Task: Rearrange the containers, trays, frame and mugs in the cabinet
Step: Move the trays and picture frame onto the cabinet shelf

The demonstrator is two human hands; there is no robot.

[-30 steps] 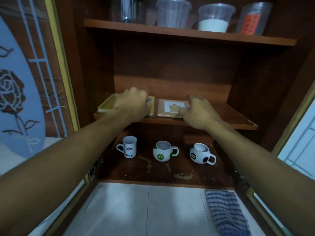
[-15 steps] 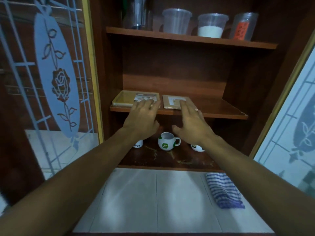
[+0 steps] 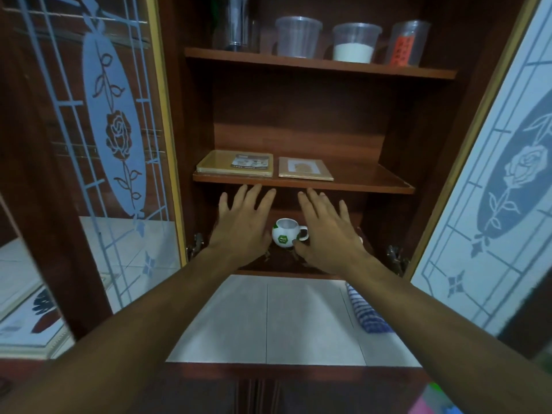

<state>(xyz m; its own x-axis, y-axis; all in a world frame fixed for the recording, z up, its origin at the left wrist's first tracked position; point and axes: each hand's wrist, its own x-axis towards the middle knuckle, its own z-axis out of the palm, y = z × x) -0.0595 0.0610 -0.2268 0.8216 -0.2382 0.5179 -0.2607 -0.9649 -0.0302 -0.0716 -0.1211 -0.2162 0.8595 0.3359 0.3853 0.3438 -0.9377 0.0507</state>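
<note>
Neither grip holds anything: our left hand [image 3: 242, 225] and right hand [image 3: 325, 231] hover, fingers spread, flanking the mug [image 3: 285, 233] on the bottom shelf at 12 o'clock. We count one mug in view; our hands may hide others. It looks light, hard, glossy and breakable, so we would take its handle, at its 3 o'clock. Farther, at 11 o'clock, lie one tray [image 3: 236, 164] and one frame [image 3: 304, 168], flat and stiff, best pinched by their front edges. Farthest, four containers [image 3: 298, 35] stand, likely light plastic.
</note>
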